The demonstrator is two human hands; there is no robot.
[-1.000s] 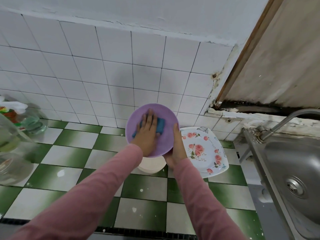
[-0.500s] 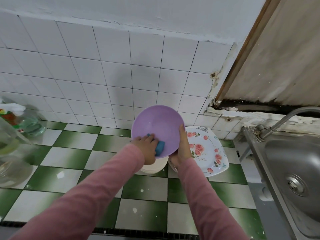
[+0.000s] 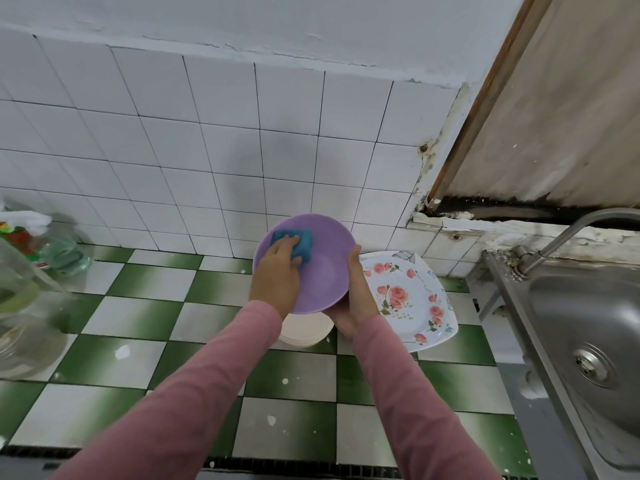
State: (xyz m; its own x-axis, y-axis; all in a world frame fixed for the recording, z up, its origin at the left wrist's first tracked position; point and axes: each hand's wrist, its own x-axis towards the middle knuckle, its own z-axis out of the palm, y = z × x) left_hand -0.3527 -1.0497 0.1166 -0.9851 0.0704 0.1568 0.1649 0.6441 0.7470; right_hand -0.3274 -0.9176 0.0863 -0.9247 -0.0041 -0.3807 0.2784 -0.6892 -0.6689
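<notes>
Purple bowl (image 3: 322, 271), gripped at its right rim by the curled right hand (image 3: 356, 299) while the left hand (image 3: 277, 275) presses a blue sponge (image 3: 302, 244) flat-fingered inside it, hangs tilted above the cream plates (image 3: 304, 330), hollow toward the person, round without a long axis, probably light, stiff and slippery, so best held by the rim.

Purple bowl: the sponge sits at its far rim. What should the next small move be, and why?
Probably draw the blue sponge down across the inside of the purple bowl toward the near rim. The left hand presses it flat at the upper left edge, so the centre and right side lie bare, while the right hand grips the right rim and steadies it.
</notes>
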